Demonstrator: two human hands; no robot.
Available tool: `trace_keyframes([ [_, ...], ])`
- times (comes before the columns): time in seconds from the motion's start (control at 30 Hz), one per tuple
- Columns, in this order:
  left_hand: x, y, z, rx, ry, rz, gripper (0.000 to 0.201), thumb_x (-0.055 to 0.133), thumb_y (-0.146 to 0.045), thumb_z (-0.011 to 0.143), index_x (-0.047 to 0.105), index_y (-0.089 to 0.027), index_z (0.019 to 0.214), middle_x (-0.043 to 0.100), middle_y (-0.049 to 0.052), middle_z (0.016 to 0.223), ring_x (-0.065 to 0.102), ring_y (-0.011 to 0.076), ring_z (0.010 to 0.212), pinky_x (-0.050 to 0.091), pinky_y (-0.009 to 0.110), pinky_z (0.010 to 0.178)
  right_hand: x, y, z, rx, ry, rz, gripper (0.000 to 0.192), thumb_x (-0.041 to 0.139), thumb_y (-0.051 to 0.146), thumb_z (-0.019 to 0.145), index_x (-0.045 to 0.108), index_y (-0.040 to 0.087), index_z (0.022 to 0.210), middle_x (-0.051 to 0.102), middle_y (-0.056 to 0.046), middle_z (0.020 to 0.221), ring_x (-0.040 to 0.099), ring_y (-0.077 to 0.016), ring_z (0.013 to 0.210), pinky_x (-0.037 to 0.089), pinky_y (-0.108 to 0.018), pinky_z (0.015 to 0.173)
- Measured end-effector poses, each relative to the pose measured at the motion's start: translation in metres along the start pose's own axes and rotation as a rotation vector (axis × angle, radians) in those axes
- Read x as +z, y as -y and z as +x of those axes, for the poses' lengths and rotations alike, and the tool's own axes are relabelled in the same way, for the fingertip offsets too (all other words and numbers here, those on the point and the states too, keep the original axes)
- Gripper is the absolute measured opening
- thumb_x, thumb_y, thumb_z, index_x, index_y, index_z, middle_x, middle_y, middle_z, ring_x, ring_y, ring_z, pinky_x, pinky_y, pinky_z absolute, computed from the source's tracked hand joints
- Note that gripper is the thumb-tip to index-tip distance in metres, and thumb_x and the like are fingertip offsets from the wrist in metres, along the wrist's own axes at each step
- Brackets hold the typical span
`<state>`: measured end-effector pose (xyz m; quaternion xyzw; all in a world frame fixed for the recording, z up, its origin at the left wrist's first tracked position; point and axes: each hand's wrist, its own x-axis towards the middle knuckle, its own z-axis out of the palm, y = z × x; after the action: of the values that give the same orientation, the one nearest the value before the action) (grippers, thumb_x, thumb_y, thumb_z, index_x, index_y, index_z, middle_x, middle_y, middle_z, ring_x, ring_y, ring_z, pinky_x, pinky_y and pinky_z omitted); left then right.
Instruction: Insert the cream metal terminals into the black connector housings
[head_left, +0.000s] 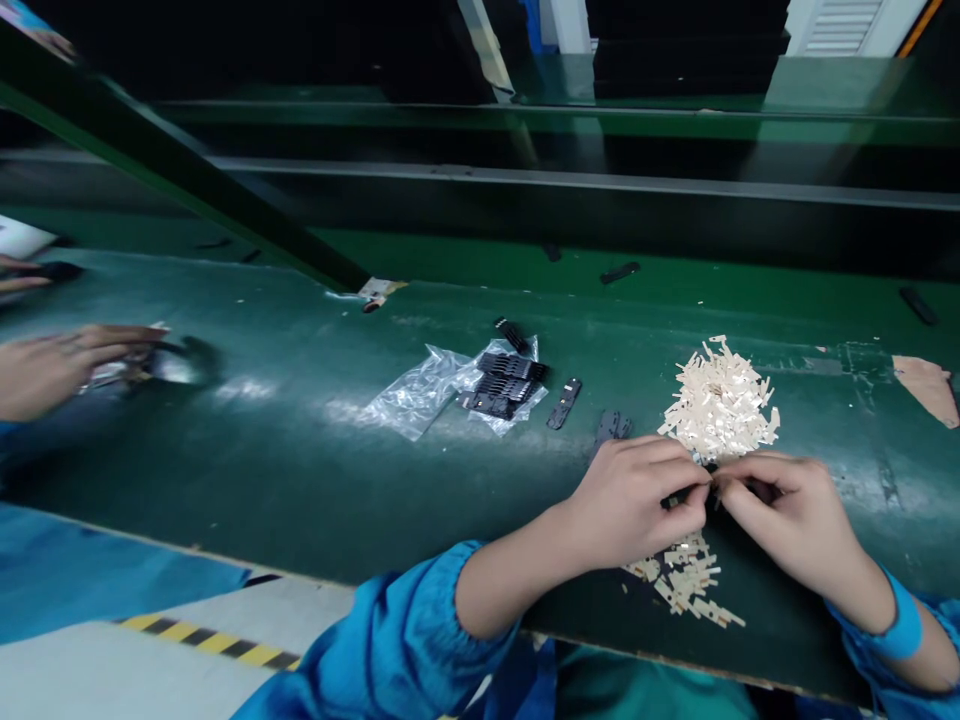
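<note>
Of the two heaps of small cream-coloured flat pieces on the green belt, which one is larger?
The larger heap of cream-coloured pieces lies beyond the left hand and right hand; the smaller, scattered heap lies beneath them, nearer the belt's edge.

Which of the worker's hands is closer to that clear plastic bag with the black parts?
Left. The left hand lies right of and below the plastic bag, apart from it. The right hand is farther right still, fingertips meeting the left's.
</note>
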<state>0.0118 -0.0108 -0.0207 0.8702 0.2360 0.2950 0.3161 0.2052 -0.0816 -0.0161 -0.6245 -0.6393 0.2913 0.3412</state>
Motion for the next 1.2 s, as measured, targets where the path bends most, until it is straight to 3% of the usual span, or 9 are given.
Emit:
trace_keyframes([
  [0.1, -0.006, -0.002, 0.002, -0.129, -0.061, -0.162, 0.013, 0.063, -0.015, 0.088, 0.076, -0.018, 0.087, 0.075, 0.002, 0.078, 0.067, 0.0138, 0.069, 0.052, 0.026, 0.063, -0.004, -0.006, 0.003, 0.056, -0.035, -0.01, 0.024, 0.058, 0.022, 0.086, 0.078, 0.023, 0.073, 0.079, -0.002, 0.072, 0.07, -0.0195, 0.059, 0.051, -0.029, 0.056],
  [0.27, -0.016, -0.001, 0.008, -0.472, -0.157, -0.613, 0.012, 0.068, -0.023, 0.083, 0.072, -0.018, 0.093, 0.065, 0.002, 0.077, 0.059, 0.0127, 0.066, 0.047, 0.023, 0.054, -0.01, -0.021, 0.01, 0.021, -0.05, -0.327, 0.037, 0.06, 0.033, 0.095, 0.066, 0.023, 0.06, 0.069, -0.003, 0.062, 0.064, -0.0217, 0.06, 0.044, -0.032, 0.057],
  [0.43, -0.01, 0.001, 0.01, -0.764, -0.12, -1.056, 0.012, 0.064, -0.026, 0.082, 0.067, -0.017, 0.09, 0.056, -0.001, 0.07, 0.052, 0.0109, 0.061, 0.045, 0.02, 0.05, -0.004, -0.021, 0.009, -0.188, -0.067, -0.15, 0.016, 0.067, 0.033, 0.098, 0.071, 0.021, 0.108, 0.071, -0.006, 0.088, 0.065, -0.0221, 0.077, 0.05, -0.033, 0.069],
  [0.53, -0.003, -0.002, 0.009, -0.873, -0.108, -1.135, 0.015, 0.069, -0.03, 0.081, 0.068, -0.016, 0.086, 0.055, -0.001, 0.069, 0.051, 0.0103, 0.06, 0.042, 0.019, 0.048, 0.001, -0.015, 0.005, -0.248, -0.11, 0.017, 0.017, 0.074, 0.028, 0.095, 0.07, 0.023, 0.11, 0.066, -0.003, 0.085, 0.058, -0.0185, 0.067, 0.046, -0.031, 0.059],
  [0.73, 0.006, -0.005, 0.007, -0.953, -0.045, -1.211, 0.02, 0.074, -0.032, 0.077, 0.069, -0.015, 0.086, 0.059, 0.001, 0.077, 0.053, 0.0097, 0.061, 0.041, 0.018, 0.046, 0.002, -0.004, 0.002, -0.146, -0.186, 0.243, 0.006, 0.072, 0.019, 0.094, 0.073, 0.024, 0.092, 0.065, -0.001, 0.078, 0.057, -0.016, 0.063, 0.044, -0.029, 0.055],
  [0.87, 0.008, -0.003, 0.004, -0.981, 0.123, -1.317, 0.024, 0.074, -0.033, 0.077, 0.068, -0.015, 0.09, 0.06, 0.001, 0.076, 0.055, 0.0111, 0.06, 0.042, 0.02, 0.046, 0.001, -0.006, 0.001, -0.059, -0.177, 0.332, 0.009, 0.072, 0.02, 0.094, 0.073, 0.024, 0.086, 0.063, -0.001, 0.076, 0.055, -0.0164, 0.064, 0.043, -0.029, 0.054],
  [1.0, 0.008, 0.004, 0.001, -0.999, 0.29, -1.514, 0.029, 0.064, -0.041, 0.082, 0.068, -0.014, 0.094, 0.058, 0.002, 0.076, 0.054, 0.0123, 0.059, 0.043, 0.021, 0.044, 0.002, -0.011, 0.0, -0.051, -0.151, 0.362, 0.009, 0.071, 0.017, 0.091, 0.073, 0.025, 0.093, 0.062, -0.002, 0.081, 0.056, -0.0179, 0.069, 0.044, -0.03, 0.057],
  [1.2, 0.011, 0.014, -0.003, -0.999, 0.433, -1.684, 0.037, 0.048, -0.05, 0.087, 0.064, -0.016, 0.087, 0.049, -0.001, 0.064, 0.053, 0.0146, 0.053, 0.043, 0.022, 0.04, 0.002, -0.01, 0.001, -0.164, -0.087, 0.319, 0.023, 0.07, 0.01, 0.089, 0.071, 0.026, 0.105, 0.062, -0.003, 0.091, 0.056, -0.0188, 0.074, 0.045, -0.032, 0.06],
])
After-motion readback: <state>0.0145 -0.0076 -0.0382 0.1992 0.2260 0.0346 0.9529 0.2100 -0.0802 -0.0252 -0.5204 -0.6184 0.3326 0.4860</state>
